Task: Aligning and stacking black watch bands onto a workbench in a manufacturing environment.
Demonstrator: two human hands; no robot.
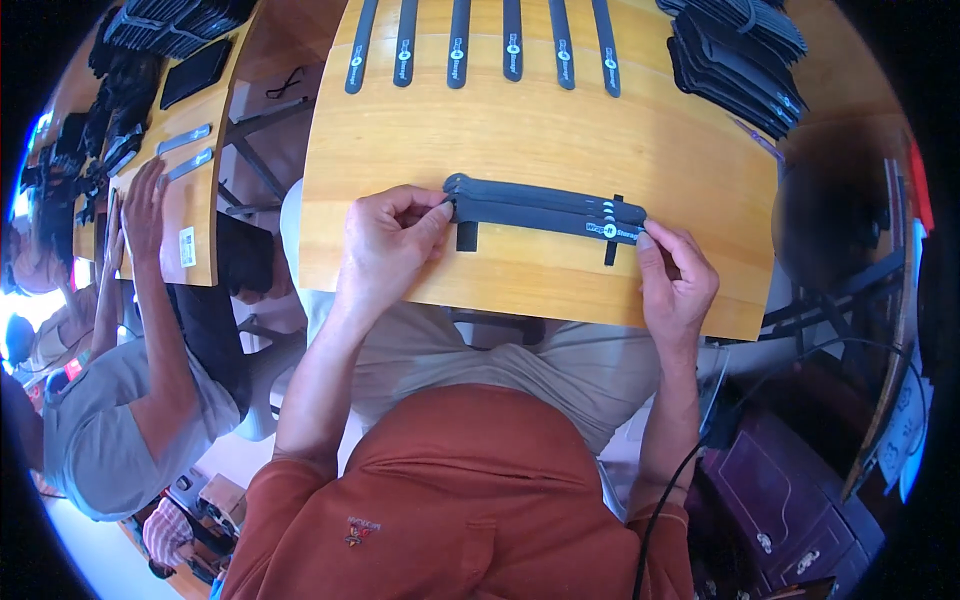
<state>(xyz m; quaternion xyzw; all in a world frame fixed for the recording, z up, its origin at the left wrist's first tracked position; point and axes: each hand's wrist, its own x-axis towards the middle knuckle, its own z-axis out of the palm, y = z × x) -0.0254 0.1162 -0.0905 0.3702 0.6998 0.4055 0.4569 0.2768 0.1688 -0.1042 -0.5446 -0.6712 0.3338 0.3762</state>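
A small stack of flat black straps lies crosswise near the front of the wooden table, one layered slightly behind another, with white print near the right end. My left hand pinches the stack's left end between thumb and fingers. At the other end, my right hand grips the printed tip the same way. Two short black strips, a left strip and a right strip, stick out from under the stack on the tabletop.
Several black straps lie spaced in a row at the table's far side. Piles of bundled black straps stand at the far right, beside a thin purple tool. A co-worker's hand rests at another table on the left.
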